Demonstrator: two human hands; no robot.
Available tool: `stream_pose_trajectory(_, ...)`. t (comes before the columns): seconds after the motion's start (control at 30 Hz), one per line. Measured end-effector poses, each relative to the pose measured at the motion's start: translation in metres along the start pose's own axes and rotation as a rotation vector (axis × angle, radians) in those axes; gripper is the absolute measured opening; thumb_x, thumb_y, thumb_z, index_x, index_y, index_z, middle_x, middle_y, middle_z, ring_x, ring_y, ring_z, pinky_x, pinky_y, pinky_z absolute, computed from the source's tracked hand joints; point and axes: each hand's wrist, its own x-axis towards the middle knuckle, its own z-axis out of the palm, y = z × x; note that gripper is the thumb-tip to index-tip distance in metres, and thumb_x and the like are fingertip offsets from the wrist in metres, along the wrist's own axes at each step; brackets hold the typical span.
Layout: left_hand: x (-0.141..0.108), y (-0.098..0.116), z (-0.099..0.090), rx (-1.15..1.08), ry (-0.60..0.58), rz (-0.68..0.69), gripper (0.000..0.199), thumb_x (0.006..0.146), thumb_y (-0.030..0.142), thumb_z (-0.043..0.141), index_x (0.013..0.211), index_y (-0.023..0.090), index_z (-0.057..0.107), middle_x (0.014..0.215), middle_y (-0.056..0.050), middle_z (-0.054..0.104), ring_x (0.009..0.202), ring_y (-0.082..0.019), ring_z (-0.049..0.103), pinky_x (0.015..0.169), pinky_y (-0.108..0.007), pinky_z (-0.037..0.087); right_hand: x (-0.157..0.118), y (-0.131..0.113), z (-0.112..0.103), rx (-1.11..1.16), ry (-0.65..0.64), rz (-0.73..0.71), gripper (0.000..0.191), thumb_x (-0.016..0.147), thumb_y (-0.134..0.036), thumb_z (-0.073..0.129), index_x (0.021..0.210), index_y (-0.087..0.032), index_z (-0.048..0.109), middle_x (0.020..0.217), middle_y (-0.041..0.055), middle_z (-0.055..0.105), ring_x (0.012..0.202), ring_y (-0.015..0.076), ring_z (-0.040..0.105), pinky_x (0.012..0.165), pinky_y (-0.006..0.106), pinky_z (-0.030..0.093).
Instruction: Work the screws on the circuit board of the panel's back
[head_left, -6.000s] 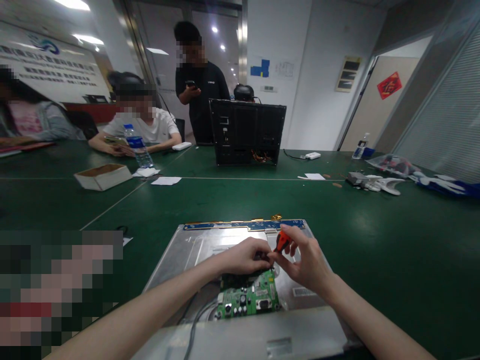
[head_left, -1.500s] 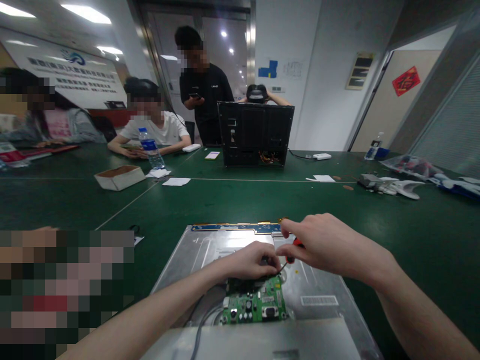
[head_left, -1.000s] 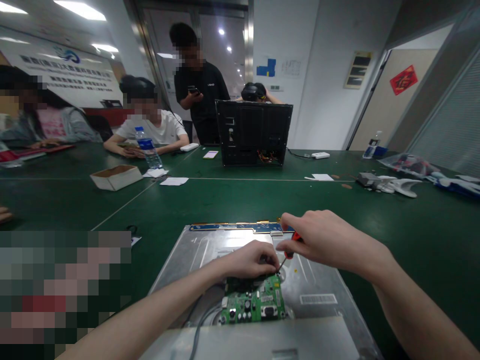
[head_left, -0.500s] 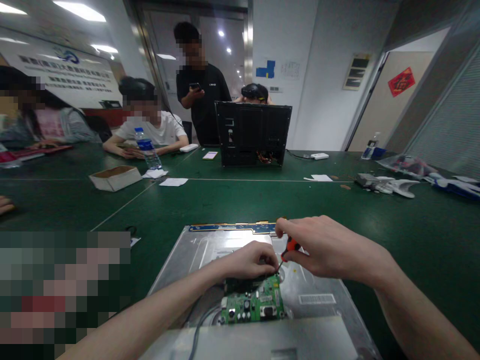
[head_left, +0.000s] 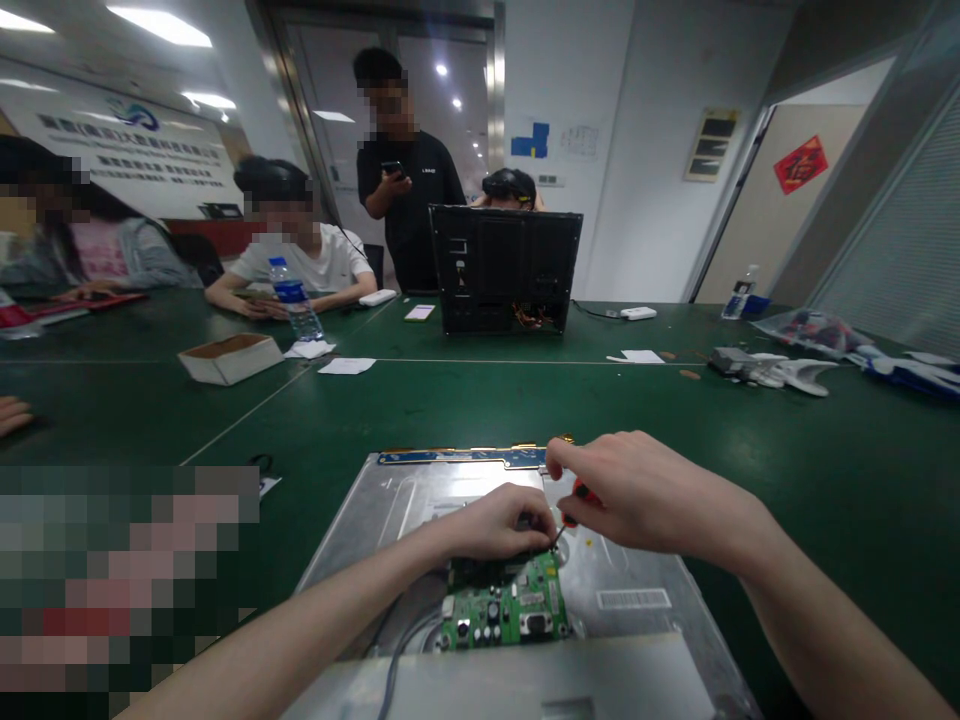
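A metal panel point(head_left: 637, 570) lies on the green table, with a green circuit board point(head_left: 510, 605) on it and a blue strip board point(head_left: 465, 457) along its far edge. My right hand point(head_left: 630, 485) is closed round a screwdriver point(head_left: 576, 503) with a red and black handle. Its shaft slants down to the far right corner of the circuit board. My left hand point(head_left: 506, 522) is closed at the board's far edge, fingertips beside the screwdriver tip; what they pinch, if anything, is hidden. A grey cable point(head_left: 394, 660) runs at the board's left.
A black display back point(head_left: 506, 270) stands across the table point(head_left: 420, 405). An open box point(head_left: 231, 360) and a water bottle point(head_left: 295, 300) are at the left, grey and white parts point(head_left: 772, 370) at the right. Several people are around the table.
My right hand has shifted and turned slightly to the left round the screwdriver, hiding more of its handle. My left hand has stayed in place.
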Motion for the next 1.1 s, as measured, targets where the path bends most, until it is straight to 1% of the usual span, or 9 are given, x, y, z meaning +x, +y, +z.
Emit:
stream_pose_trajectory(0.17,0.001,0.006,-0.002,0.010,0.003,0.008,0.008,0.083,0.010,0.064,0.083,0.015,0.071,0.076,0.000,0.066,0.072,-0.015,0.059,0.067,-0.022,0.044,-0.002,0.002,0.000,0.027,0.003,-0.029,0.025,0.091,-0.021,0.063,0.115,-0.018,0.056,0.088,0.0058,0.075,0.075,0.0225,0.068,0.057,0.029,0.032)
stream_pose_trajectory(0.3,0.001,0.008,-0.003,0.020,-0.006,-0.003,0.010,0.083,0.008,0.064,0.085,0.015,0.071,0.076,0.001,0.065,0.072,-0.015,0.059,0.066,-0.021,0.043,-0.004,0.003,-0.002,0.046,-0.002,-0.044,0.020,0.089,-0.018,0.064,0.107,-0.018,0.056,0.090,0.0050,0.073,0.076,0.0216,0.067,0.057,0.029,0.031)
stream_pose_trajectory(0.57,0.001,0.006,-0.003,0.029,-0.010,-0.004,0.007,0.084,0.010,0.067,0.084,0.016,0.072,0.079,0.000,0.067,0.075,-0.016,0.061,0.069,-0.022,0.043,-0.001,0.008,-0.003,0.150,-0.022,-0.133,0.026,0.084,-0.007,0.065,0.104,-0.021,0.057,0.096,0.0013,0.070,0.081,0.0185,0.064,0.061,0.027,0.035)
stream_pose_trajectory(0.67,0.001,0.006,-0.003,0.026,-0.004,0.001,0.007,0.083,0.011,0.067,0.082,0.016,0.071,0.076,0.001,0.066,0.074,-0.016,0.060,0.069,-0.022,0.044,0.001,0.004,-0.001,0.138,-0.006,-0.069,0.023,0.086,-0.019,0.070,0.106,-0.021,0.059,0.097,0.0029,0.070,0.083,0.0207,0.065,0.062,0.028,0.037)
stream_pose_trajectory(0.77,0.000,0.004,-0.001,0.011,0.014,-0.006,0.006,0.083,0.012,0.066,0.083,0.016,0.070,0.079,0.000,0.067,0.076,-0.017,0.062,0.071,-0.023,0.045,0.004,0.001,0.003,0.037,0.030,0.038,0.025,0.089,-0.031,0.070,0.111,-0.020,0.062,0.099,0.0061,0.070,0.081,0.0235,0.067,0.060,0.030,0.038)
stream_pose_trajectory(0.87,-0.001,0.003,0.000,-0.016,0.004,-0.026,0.008,0.084,0.013,0.064,0.089,0.016,0.071,0.084,-0.002,0.070,0.079,-0.018,0.063,0.073,-0.025,0.047,0.006,-0.001,0.004,-0.029,0.039,0.093,0.024,0.095,-0.037,0.065,0.114,-0.022,0.065,0.096,0.0065,0.072,0.081,0.0252,0.070,0.058,0.030,0.038)
stream_pose_trajectory(0.97,-0.001,0.003,-0.001,0.010,-0.013,-0.022,0.008,0.086,0.016,0.064,0.088,0.016,0.072,0.086,-0.003,0.070,0.081,-0.019,0.063,0.075,-0.026,0.047,0.009,-0.001,0.002,-0.079,0.024,0.161,0.028,0.100,-0.046,0.056,0.108,-0.023,0.068,0.086,0.0065,0.074,0.076,0.0256,0.071,0.055,0.029,0.036)
stream_pose_trajectory(1.03,0.000,0.004,-0.002,0.032,-0.014,-0.015,0.007,0.086,0.017,0.065,0.085,0.016,0.072,0.085,-0.003,0.070,0.083,-0.019,0.063,0.076,-0.026,0.047,0.010,-0.001,0.000,-0.091,0.000,0.182,0.030,0.103,-0.045,0.051,0.099,-0.022,0.071,0.081,0.0063,0.075,0.073,0.0246,0.071,0.053,0.029,0.033)
stream_pose_trajectory(1.1,0.000,0.004,-0.002,0.035,-0.012,-0.013,0.007,0.086,0.017,0.065,0.085,0.016,0.073,0.083,-0.003,0.070,0.082,-0.019,0.063,0.075,-0.025,0.047,0.010,-0.001,-0.001,-0.082,-0.024,0.159,0.029,0.103,-0.038,0.051,0.091,-0.021,0.071,0.079,0.0061,0.075,0.073,0.0242,0.072,0.053,0.029,0.030)
